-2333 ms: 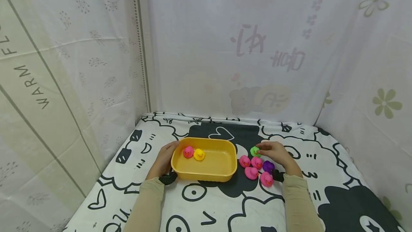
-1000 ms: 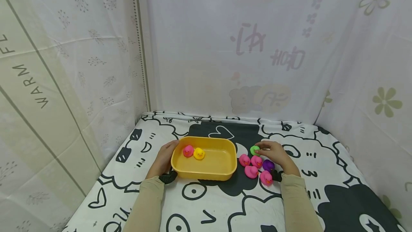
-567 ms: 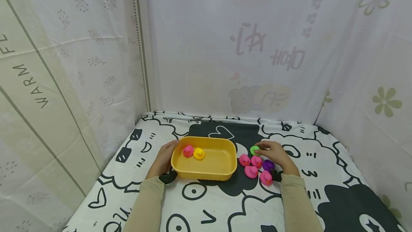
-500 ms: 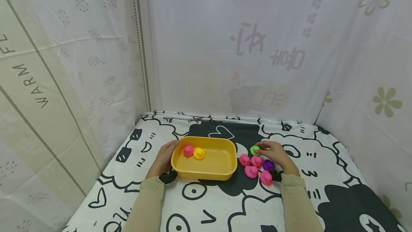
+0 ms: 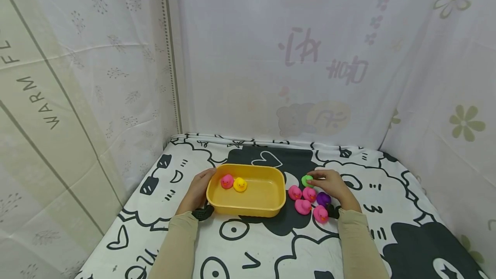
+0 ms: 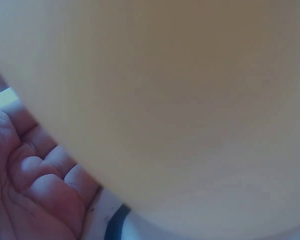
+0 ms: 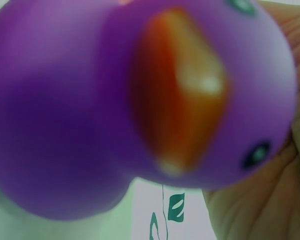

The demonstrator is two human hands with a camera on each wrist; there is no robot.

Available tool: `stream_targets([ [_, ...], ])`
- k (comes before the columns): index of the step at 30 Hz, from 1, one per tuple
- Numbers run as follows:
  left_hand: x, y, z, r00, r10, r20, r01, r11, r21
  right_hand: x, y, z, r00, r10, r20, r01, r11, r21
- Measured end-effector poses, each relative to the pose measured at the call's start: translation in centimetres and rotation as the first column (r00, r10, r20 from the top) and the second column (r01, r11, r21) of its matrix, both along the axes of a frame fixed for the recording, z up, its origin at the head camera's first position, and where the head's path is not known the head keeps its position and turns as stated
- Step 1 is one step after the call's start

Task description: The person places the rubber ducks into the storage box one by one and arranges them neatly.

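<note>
my right hand (image 5: 328, 183) pinched the green duck (image 5: 306, 180), left hand (image 5: 198, 189) curled against the yellow tub (image 5: 246, 206); i judged a careless lift could knock the purple duck (image 5: 323, 199) under my wrist.

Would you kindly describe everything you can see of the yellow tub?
The yellow tub is a shallow rectangular basin with rounded corners and a rolled rim, seemingly smooth plastic. It sits upright on the black-and-white cartoon sheet. Inside, near its far left corner, lie a pink duck and a yellow duck. The left hand rests against its left end.
</note>
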State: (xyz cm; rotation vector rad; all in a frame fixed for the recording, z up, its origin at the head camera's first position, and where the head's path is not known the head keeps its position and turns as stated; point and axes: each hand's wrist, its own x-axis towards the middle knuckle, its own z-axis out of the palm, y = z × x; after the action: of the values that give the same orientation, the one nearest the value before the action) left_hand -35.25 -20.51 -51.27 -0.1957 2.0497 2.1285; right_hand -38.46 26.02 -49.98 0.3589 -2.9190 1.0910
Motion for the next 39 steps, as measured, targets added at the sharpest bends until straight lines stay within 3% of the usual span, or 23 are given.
stream_targets([
  [7, -0.6, 0.1, -0.8, 1.0, 0.026, -0.002, -0.026, 1.0, -0.007, 0.0, 0.1, 0.0, 1.0, -0.018, 0.018, 0.018, 1.0, -0.009],
  [29, -0.4, 0.1, -0.9, 0.999, 0.035, -0.016, -0.035, 0.999, -0.026, 0.4, -0.3, 0.6, 1.0, -0.021, 0.017, 0.021, 0.999, -0.04],
  [39, -0.2, 0.2, -0.9, 0.999, 0.025, -0.03, -0.025, 0.999, -0.022, 0.1, -0.6, 1.9, 0.999, -0.025, 0.031, 0.026, 0.999, -0.026],
])
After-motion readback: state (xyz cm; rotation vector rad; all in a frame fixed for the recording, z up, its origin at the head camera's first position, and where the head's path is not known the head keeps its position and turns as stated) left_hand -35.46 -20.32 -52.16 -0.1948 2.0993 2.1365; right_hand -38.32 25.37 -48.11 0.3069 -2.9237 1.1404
